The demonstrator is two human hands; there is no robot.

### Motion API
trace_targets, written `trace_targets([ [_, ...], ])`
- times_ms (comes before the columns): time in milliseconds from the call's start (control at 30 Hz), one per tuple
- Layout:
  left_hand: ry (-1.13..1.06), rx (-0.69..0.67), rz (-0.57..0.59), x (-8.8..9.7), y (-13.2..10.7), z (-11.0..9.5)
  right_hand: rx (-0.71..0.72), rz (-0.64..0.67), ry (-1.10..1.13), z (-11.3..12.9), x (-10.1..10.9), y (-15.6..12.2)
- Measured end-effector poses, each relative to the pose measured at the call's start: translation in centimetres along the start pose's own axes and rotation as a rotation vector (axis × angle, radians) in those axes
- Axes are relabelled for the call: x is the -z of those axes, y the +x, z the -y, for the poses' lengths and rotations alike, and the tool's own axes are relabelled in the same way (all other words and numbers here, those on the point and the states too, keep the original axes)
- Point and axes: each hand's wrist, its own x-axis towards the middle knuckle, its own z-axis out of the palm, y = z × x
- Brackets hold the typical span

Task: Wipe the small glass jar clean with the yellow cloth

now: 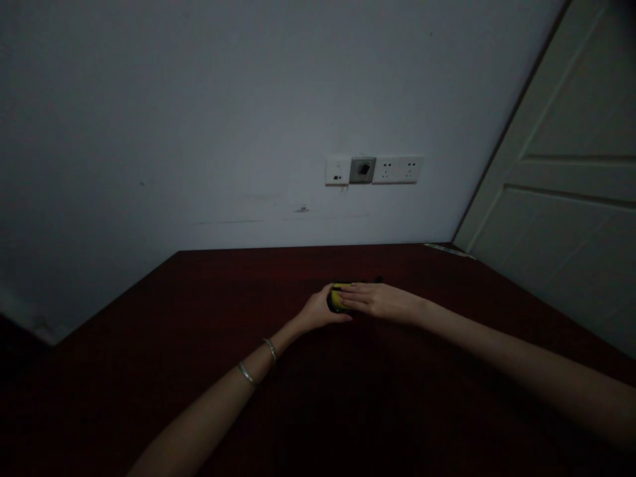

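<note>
Two hands meet on the small yellow object (338, 296) at twelve o'clock on the bench (199, 318), left hand (320, 310) grip curled round its nine-o'clock end, right hand (380, 299) grip spread flat on top; so loosely pinned, it may skid.

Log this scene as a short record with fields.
surface: dark red table
left hand: curled round the near end of a small yellow-black object
right hand: fingers flat over the same object
left wrist: two bangles
wall: socket strip
right side: panelled door
</note>
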Motion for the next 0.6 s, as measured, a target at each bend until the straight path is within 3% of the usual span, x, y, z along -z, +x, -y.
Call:
trace_targets([
  [267,0.068,0.100,-0.007,0.2,1.5,0.1,0.197,0.118,-0.065,-3.8,1.0,1.5],
  [600,-0.002,0.100,0.009,0.8,2.4,0.7,0.279,0.167,-0.111,-5.2,1.3,3.1],
])
